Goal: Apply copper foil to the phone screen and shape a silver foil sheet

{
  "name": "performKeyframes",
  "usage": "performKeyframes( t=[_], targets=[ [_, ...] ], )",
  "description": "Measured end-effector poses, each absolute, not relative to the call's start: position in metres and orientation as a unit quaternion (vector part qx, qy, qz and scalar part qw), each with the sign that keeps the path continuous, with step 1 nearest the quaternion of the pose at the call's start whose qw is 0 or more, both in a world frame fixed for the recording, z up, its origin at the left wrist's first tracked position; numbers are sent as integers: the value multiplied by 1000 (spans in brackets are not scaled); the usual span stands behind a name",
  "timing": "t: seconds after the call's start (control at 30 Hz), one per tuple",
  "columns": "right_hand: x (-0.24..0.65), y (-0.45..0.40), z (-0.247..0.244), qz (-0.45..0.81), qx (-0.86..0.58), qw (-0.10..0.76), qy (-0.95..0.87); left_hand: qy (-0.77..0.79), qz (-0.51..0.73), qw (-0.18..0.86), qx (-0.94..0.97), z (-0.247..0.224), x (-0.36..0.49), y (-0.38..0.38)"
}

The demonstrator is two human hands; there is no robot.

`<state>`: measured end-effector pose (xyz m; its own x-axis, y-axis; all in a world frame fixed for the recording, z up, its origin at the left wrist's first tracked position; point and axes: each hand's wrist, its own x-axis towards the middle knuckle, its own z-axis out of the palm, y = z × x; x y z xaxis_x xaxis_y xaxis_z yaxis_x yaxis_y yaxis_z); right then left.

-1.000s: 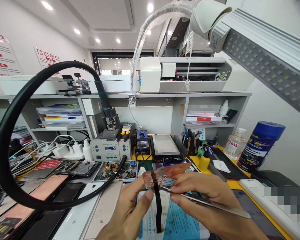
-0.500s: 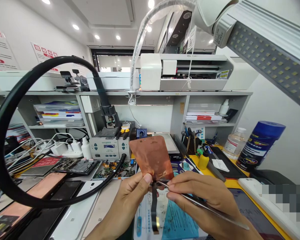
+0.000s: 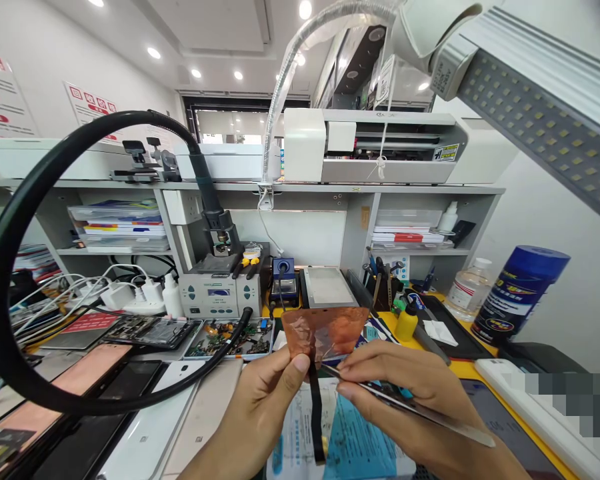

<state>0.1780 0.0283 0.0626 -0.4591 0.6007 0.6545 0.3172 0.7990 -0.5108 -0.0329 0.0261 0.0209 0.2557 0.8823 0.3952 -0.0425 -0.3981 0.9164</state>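
Note:
A copper-coloured sheet (image 3: 330, 330) is held up in front of me, tilted so that it looks short. My left hand (image 3: 263, 393) pinches its lower left edge between thumb and fingers. From that edge a black ribbon cable (image 3: 317, 413) hangs down over a blue and white printed mat (image 3: 365, 440). My right hand (image 3: 405, 393) is closed on metal tweezers (image 3: 430, 412), whose tips point at the sheet's lower edge beside the cable. Whether the tips touch it cannot be made out.
Phone parts (image 3: 145, 427) lie at the left under a thick black hose (image 3: 0, 280). Behind stand a tray of small parts (image 3: 230, 338) and a grey station (image 3: 220, 293). A yellow bottle (image 3: 407, 322), a blue spray can (image 3: 520, 293) and a white device (image 3: 525, 393) are at the right.
The copper sheet has tipped so its top edge is lower and its face looks shorter. My left hand has shifted slightly right, and the ribbon cable has swung a little right.

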Motion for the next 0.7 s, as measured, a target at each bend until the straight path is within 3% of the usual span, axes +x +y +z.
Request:
performKeyframes(
  t=[0.37,0.7],
  targets=[
    [176,27,58,188,-340,431,-814,379,465,322,732,16,-36,24],
    [179,27,56,177,-288,437,-834,353,530,336,694,20,-31,23]
  ],
)
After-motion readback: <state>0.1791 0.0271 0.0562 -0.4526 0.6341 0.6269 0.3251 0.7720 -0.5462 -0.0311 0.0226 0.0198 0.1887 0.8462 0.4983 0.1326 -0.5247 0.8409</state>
